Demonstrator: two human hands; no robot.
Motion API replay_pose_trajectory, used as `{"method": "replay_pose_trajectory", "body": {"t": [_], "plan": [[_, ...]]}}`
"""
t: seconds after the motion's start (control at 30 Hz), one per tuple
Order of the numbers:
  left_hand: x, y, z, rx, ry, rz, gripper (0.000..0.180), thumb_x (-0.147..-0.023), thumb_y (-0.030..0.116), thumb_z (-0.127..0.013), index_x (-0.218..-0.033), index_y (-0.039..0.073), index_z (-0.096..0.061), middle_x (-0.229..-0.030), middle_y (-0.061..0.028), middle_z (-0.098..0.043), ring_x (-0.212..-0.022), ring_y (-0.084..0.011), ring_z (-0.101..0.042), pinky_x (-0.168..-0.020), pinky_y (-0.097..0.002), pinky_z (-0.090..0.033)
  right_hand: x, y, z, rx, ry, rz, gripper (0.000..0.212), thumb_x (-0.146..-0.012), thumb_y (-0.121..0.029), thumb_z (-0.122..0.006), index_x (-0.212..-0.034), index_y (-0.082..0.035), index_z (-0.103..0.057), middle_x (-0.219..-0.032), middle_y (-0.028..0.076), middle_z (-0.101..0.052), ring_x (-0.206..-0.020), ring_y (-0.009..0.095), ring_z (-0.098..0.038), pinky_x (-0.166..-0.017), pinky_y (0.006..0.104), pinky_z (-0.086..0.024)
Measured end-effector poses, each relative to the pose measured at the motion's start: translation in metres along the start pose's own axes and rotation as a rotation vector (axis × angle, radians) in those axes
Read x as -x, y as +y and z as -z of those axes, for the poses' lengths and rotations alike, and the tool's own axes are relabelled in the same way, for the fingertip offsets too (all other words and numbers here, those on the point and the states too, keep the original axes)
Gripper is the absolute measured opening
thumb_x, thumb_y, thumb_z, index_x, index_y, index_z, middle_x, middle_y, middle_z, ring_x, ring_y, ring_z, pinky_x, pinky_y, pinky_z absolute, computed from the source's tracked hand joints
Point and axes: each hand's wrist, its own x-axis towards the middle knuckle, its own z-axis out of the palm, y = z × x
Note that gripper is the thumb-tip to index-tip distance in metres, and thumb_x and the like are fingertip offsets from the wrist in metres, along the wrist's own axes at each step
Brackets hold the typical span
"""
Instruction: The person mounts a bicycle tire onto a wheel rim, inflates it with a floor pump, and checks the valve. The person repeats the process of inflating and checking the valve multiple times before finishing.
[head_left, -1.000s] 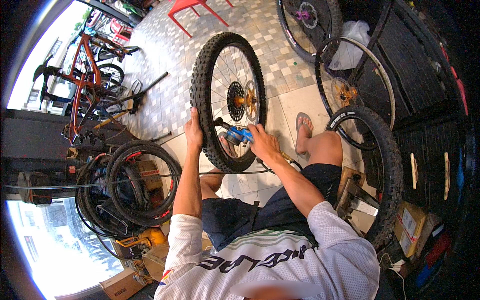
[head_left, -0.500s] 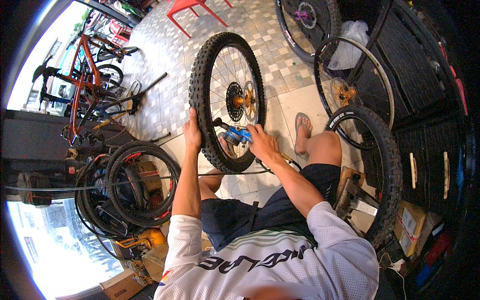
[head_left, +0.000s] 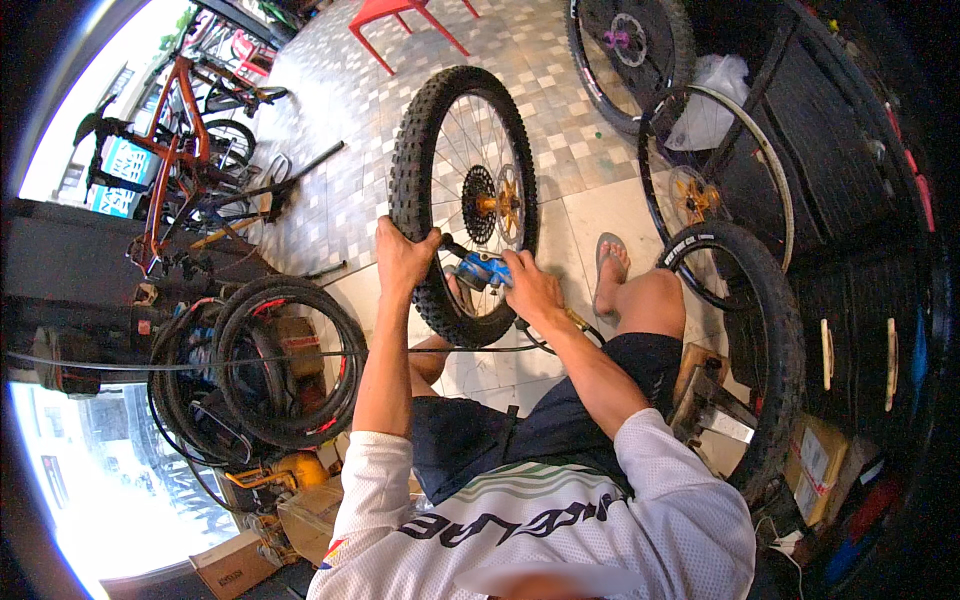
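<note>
A bicycle wheel (head_left: 407,165) with a knobby black tire stands upright on the floor before me, between my legs. Its cassette (head_left: 478,205) and gold-centred brake rotor (head_left: 511,200) show at the hub. My left hand (head_left: 402,260) grips the tire's left side, its thumb reaching across to the rim. In my right hand (head_left: 534,288) is a blue tire inflator (head_left: 486,270). The inflator's black end meets the inner rim beside my left thumb; the valve itself cannot be made out. A dark air hose (head_left: 545,348) runs from below my right hand.
Several loose tires (head_left: 290,365) lean at left, near an orange bicycle frame (head_left: 178,150). On the right stand a bare wheel (head_left: 783,190), a large tire (head_left: 775,320) and cardboard boxes (head_left: 815,465). A red chair (head_left: 420,18) is at the far end. A thin cable crosses at left.
My left thumb has come over the tire to the rim, beside the inflator's end. My right hand keeps hold of the inflator. The whole view has shifted slightly.
</note>
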Motion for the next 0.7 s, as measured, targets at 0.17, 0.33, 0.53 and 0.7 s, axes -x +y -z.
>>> {"method": "replay_pose_trajectory", "body": {"t": [0.17, 0.33, 0.53, 0.7], "plan": [[-0.001, 0.002, -0.003, 0.015, 0.009, -0.031, 0.064, -0.073, 0.033, -0.082, -0.106, -0.008, -0.046, -0.109, -0.0309, -0.059, -0.103, -0.0486, -0.059, -0.092, -0.0520, -0.048, 0.001, 0.000, 0.002, -0.016, 0.025, 0.004, 0.058, -0.083, -0.010, -0.072, -0.136, -0.018, -0.050, -0.126, 0.013, -0.056, -0.097, 0.043, -0.069, -0.079, 0.0559, -0.057], [-0.002, 0.006, -0.002, 0.024, -0.004, -0.029, 0.062, -0.073, 0.033, -0.082, -0.105, -0.007, -0.045, -0.109, -0.0306, -0.058, -0.103, -0.0487, -0.059, -0.091, -0.0524, -0.049, 0.001, 0.001, 0.004, -0.019, 0.011, -0.012, 0.057, -0.083, -0.010, -0.071, -0.136, -0.018, -0.050, -0.125, 0.013, -0.056, -0.097, 0.044, -0.069, -0.080, 0.0564, -0.056], [0.001, 0.014, -0.001, -0.012, 0.016, -0.034, 0.063, -0.073, 0.034, -0.082, -0.105, -0.007, -0.045, -0.108, -0.0293, -0.058, -0.102, -0.0484, -0.060, -0.088, -0.0526, -0.050, 0.000, 0.006, 0.002, -0.021, 0.021, 0.002, 0.062, -0.082, -0.014, -0.075, -0.138, -0.015, -0.049, -0.122, 0.013, -0.055, -0.094, 0.045, -0.067, -0.080, 0.0553, -0.056], [0.002, 0.021, 0.003, -0.010, -0.031, -0.018, 0.064, -0.073, 0.034, -0.083, -0.107, -0.006, -0.045, -0.108, -0.0282, -0.058, -0.100, -0.0481, -0.061, -0.088, -0.0526, -0.050, 0.000, 0.006, 0.004, -0.032, 0.037, 0.006, 0.060, -0.082, -0.015, -0.075, -0.136, -0.016, -0.049, -0.122, 0.013, -0.056, -0.095, 0.045, -0.067, -0.080, 0.0551, -0.056]]}}
